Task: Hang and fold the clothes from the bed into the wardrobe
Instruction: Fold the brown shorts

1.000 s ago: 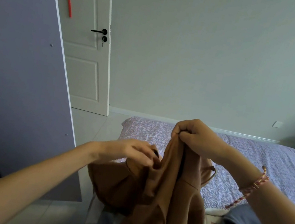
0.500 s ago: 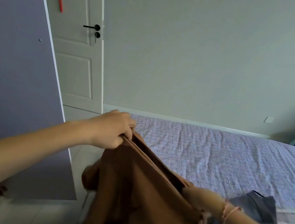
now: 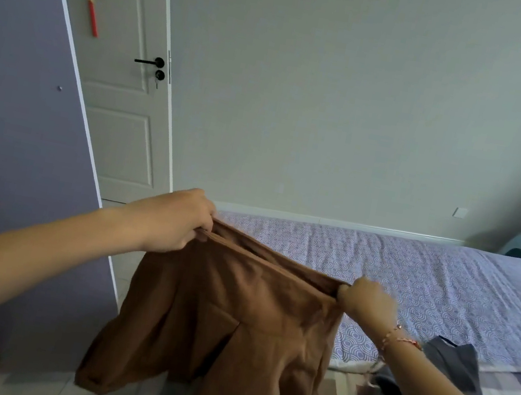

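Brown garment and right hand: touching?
Touching. The head view shows the right hand pinching the top edge of the brown garment, which runs taut to the left hand's grip at the other end.

A home bedroom: a bed [image 3: 411, 279] with a patterned sheet, a white panelled door [image 3: 120, 96], a wardrobe [image 3: 5, 117] alongside.

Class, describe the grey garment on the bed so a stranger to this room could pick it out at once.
Start at the lilac-patterned bed. At its near edge, right of the held-up brown garment, lies a crumpled grey garment. It alone is plain dark grey.
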